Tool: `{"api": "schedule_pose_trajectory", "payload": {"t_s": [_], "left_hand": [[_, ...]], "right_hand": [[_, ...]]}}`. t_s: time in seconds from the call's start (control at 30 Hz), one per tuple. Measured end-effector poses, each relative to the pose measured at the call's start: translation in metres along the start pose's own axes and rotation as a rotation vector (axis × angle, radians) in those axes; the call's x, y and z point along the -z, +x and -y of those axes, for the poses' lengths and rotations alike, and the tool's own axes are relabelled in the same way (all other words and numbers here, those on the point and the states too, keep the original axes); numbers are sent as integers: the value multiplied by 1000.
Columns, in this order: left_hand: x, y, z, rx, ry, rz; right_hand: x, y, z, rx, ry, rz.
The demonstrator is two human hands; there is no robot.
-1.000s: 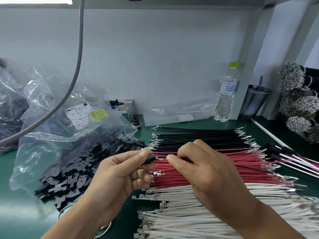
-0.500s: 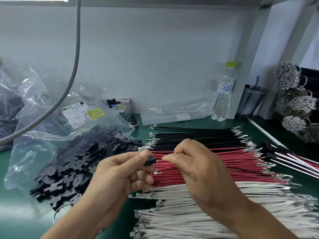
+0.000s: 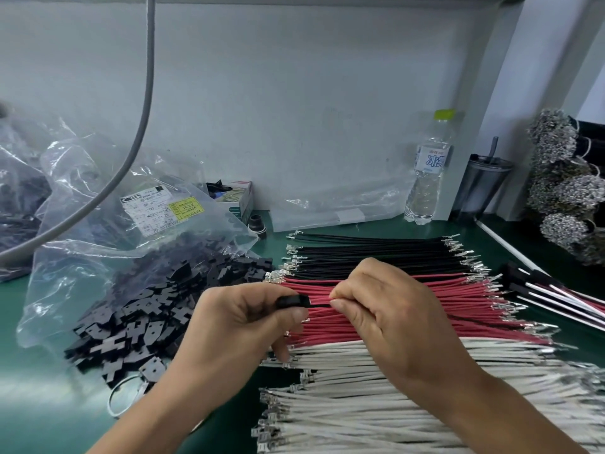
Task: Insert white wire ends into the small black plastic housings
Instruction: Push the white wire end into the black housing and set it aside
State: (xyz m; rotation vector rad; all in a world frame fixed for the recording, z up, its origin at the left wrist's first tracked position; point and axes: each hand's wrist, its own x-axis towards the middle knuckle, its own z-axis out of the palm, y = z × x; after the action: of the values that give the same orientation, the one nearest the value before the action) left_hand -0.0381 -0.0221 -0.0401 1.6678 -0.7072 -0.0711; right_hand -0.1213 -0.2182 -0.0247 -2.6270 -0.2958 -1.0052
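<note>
1. Many white wires (image 3: 409, 407) lie in a row nearest the viewer on the green counter (image 3: 39, 404).
2. Above them, the left hand (image 3: 235, 326) pinches a small black housing (image 3: 293, 302) between thumb and forefinger.
3. Just to its right, the right hand (image 3: 386, 309) pinches a thin dark wire (image 3: 319, 305) whose end meets the housing.
4. Red wires (image 3: 465, 299) and then black wires (image 3: 376, 253) lie beyond the hands.
5. To the left, a heap of black housings (image 3: 147, 309) spills from a clear plastic bag (image 3: 98, 224).
6. A water bottle (image 3: 425, 178) stands at the back wall.
</note>
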Motion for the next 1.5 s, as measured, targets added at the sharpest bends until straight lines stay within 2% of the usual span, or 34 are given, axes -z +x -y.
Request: {"api": "schedule_pose_trajectory", "payload": {"t_s": [0.23, 0.3, 0.4, 0.47, 0.5, 0.53, 0.63, 0.7, 1.03, 1.17, 1.27, 1.37, 1.5], "left_hand": [[-2, -1, -2, -23, -73, 37], [-3, 0, -1, -21, -63, 30], [-1, 2, 0, -48, -30, -1], [2, 3, 3, -57, -15, -28], [3, 4, 5, -52, -9, -36], [4, 4, 6, -46, -9, -41], [4, 5, 10, -48, -5, -42], [4, 5, 12, -54, 15, -41], [5, 7, 15, -34, -3, -70], [6, 8, 15, 10, -51, -79], [8, 8, 13, 50, -88, -63], [8, 8, 11, 78, -120, -77], [7, 8, 8, 98, -170, -64]], "right_hand": [[0, -1, 1, -5, 65, 35], [3, 0, -2, 17, 11, 41], [12, 5, -1, 71, -175, -33], [19, 6, 2, 84, -168, -52], [23, 7, 4, 67, -95, 6], [25, 6, 7, 23, 13, 133], [23, 2, 17, -166, 250, 686], [19, -1, 18, -189, 255, 816], [24, 5, 16, -254, 330, 763], [29, 10, 11, -368, 467, 564], [32, 13, 6, -413, 544, 298], [34, 13, 5, -323, 383, 59], [24, 7, 11, -163, 64, 82]]}}
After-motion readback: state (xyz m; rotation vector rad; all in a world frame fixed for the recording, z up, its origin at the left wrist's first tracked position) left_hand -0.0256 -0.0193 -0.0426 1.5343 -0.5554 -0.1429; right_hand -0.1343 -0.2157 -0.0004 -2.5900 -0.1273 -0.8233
